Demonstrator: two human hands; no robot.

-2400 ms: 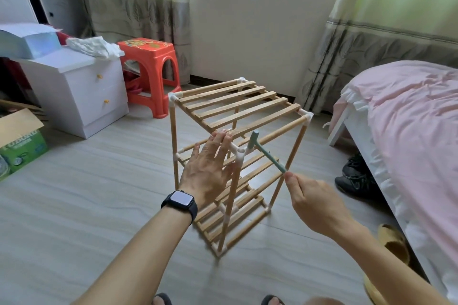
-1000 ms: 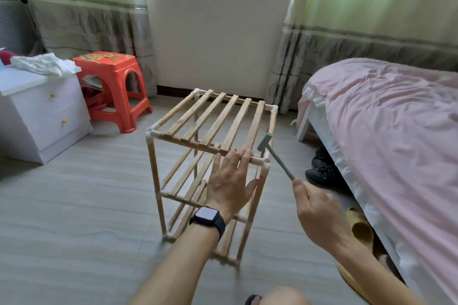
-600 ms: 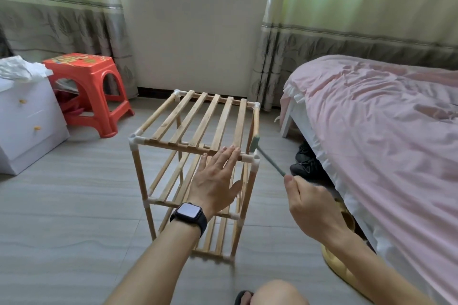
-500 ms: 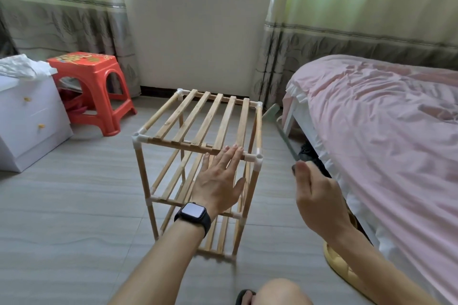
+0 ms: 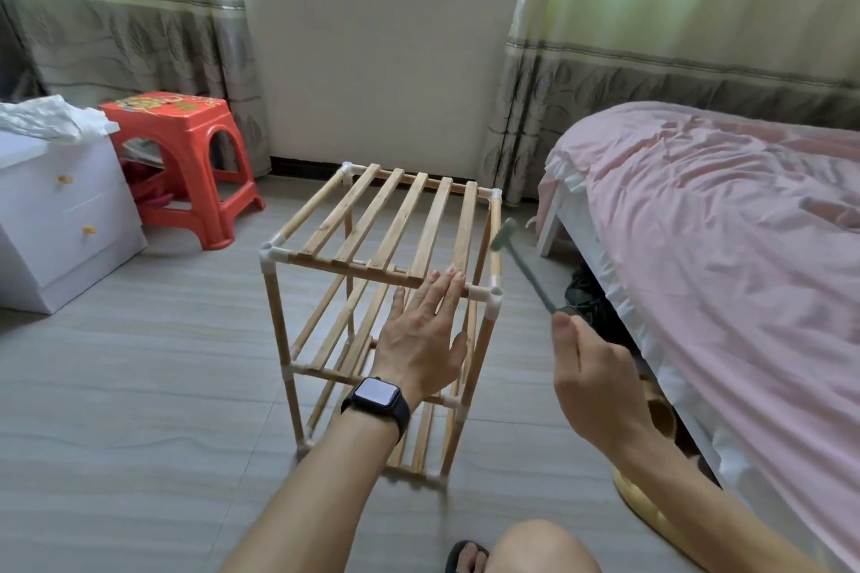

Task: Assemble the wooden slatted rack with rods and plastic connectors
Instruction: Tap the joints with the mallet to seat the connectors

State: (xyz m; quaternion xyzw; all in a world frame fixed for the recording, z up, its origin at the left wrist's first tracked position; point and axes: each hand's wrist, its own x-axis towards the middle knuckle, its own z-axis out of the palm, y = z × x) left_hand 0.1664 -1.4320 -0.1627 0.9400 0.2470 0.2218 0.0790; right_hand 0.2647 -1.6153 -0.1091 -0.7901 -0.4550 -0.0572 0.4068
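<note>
The wooden slatted rack (image 5: 381, 223) stands upright on the floor, three tiers of slats joined by rods and white plastic connectors. My left hand (image 5: 419, 340) lies flat with straight fingers against the near top rod, fingertips touching it beside the near right corner connector (image 5: 494, 293). My right hand (image 5: 591, 377) grips the handle of a small green hammer (image 5: 505, 237), whose head hovers just right of the rack's right top rail, above that corner connector.
A bed with a pink cover (image 5: 721, 247) runs along the right, dark shoes (image 5: 588, 298) and a yellow slipper (image 5: 651, 512) beside it. A red plastic stool (image 5: 186, 154) and a white drawer cabinet (image 5: 56, 219) stand at the left. Curtains and a wall lie behind.
The hammer head, raised high beside the rack half a second ago, has come down closer to the near right corner. My left hand stays flat on the top rod.
</note>
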